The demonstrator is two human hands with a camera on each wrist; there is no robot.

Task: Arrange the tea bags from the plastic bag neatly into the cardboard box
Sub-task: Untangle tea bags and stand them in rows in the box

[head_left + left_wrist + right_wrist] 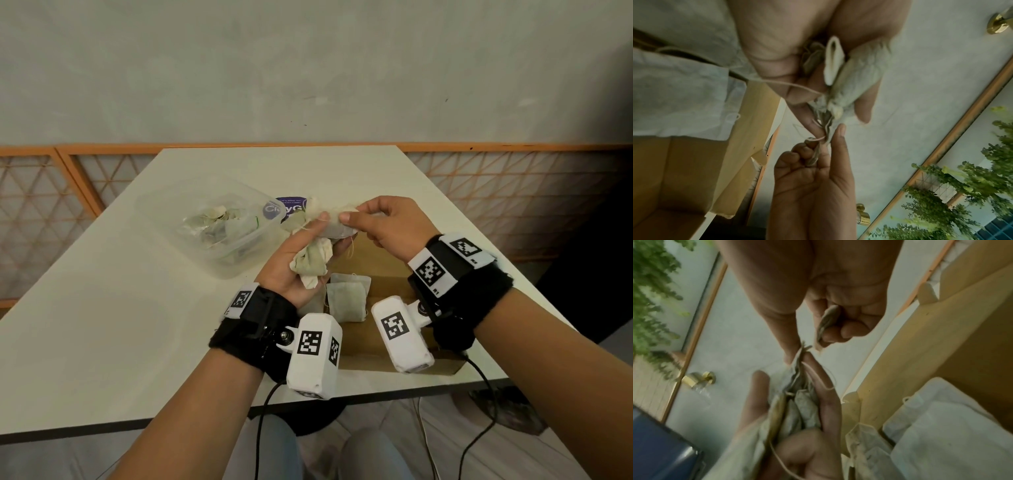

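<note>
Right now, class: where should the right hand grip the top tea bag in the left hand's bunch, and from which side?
Pinch the top tea bag by its free end, from the right: the left hand grips the bunch's other end, and the right hand already pinches there.

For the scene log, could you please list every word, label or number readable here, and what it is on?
"ClayG", cut off by the hands: purple label behind the clear container.
Small line above it: too blurred to read.
Wrist camera markers: black-and-white patterns; tiny digits beside them unreadable.
Tea bags, cardboard box: no print visible.
</note>
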